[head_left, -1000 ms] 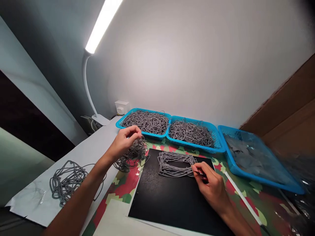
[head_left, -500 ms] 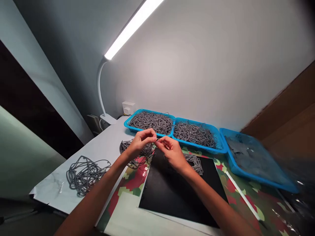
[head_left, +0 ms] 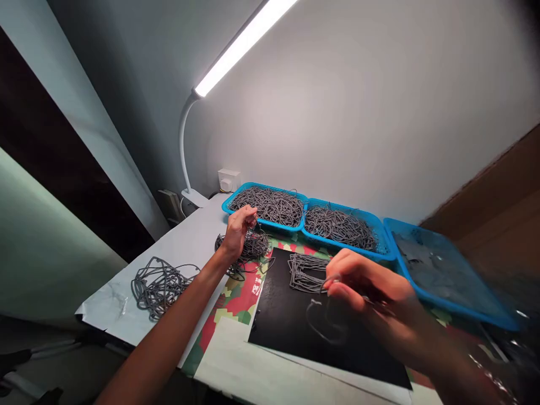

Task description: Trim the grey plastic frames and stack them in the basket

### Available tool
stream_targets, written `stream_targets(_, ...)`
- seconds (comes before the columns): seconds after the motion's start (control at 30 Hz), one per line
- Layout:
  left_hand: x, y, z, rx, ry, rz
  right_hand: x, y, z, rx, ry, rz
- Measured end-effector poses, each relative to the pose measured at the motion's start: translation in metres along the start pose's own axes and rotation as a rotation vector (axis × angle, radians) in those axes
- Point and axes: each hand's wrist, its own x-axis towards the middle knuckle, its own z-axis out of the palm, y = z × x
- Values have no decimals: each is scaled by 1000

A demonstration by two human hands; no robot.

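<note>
My left hand (head_left: 239, 227) is raised over a loose heap of grey cord loops (head_left: 248, 250) beside the black mat (head_left: 320, 320), its fingers pinched on a strand from that heap. My right hand (head_left: 365, 289) is blurred by motion above the mat, fingers closed round a thin grey loop (head_left: 324, 320) that dangles below it, with a dark slim tool showing between the fingers. A neat stack of rectangular grey loops (head_left: 306, 271) lies on the mat's far edge.
Two blue baskets (head_left: 270, 205) (head_left: 342, 226) full of grey loops stand at the back, and a third blue basket (head_left: 442, 275) holds plastic bags. Another tangle of cords (head_left: 158, 286) lies on white paper at the left. A desk lamp (head_left: 198, 129) arches overhead. A camouflage sheet (head_left: 230, 312) covers the table.
The hands met over the heap half a second ago. Since then my right hand has pulled away towards me with one loop, and my left hand stays by the heap.
</note>
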Motion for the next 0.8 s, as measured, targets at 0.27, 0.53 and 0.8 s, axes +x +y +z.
stream_targets(0.27, -4, -9, 0, 439, 216, 66, -30, 15, -23, -1, -90, 188)
stream_targets(0.53, -14, 1, 13, 580, 247, 173, -16, 30, -25, 33, -129, 94)
stream_targets(0.8, -89, 27, 76, 177, -937, 1, -17, 38, -29, 296, -189, 196)
